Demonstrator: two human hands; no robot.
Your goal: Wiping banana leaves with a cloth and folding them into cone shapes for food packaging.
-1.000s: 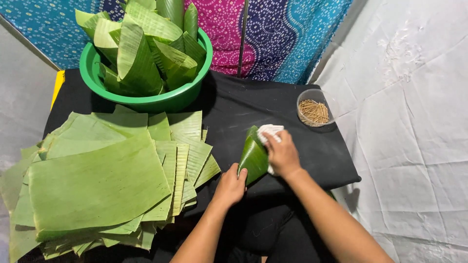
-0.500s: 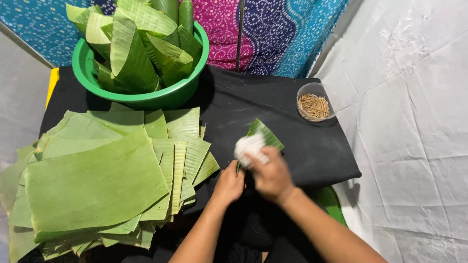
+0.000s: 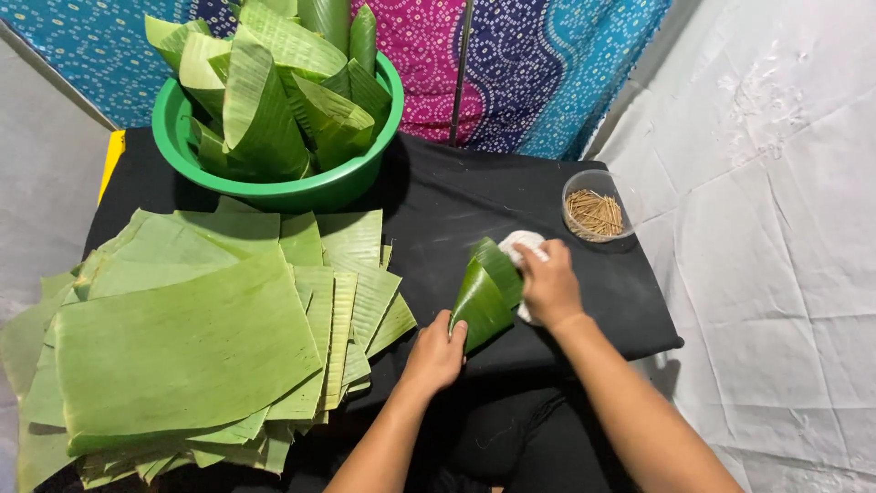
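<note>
Makeshift home food-prep spot, floor level. Low black-covered table (image 3: 511, 196), patterned fabric backdrop (image 3: 547, 73) far, white sheet (image 3: 776, 228) right. Stacked banana leaves (image 3: 182, 338) left, green basin (image 3: 274, 187) of leaf cones far left, bowl of wooden picks (image 3: 595, 208) right.

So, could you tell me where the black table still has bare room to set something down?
Bare black cloth shows between the green basin and the small bowl of sticks, and along the right edge past the right hand. The left half is crowded with stacked leaves.

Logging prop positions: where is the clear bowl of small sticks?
In the head view, the clear bowl of small sticks sits at the black table's far right edge, just beyond the right hand.
</note>
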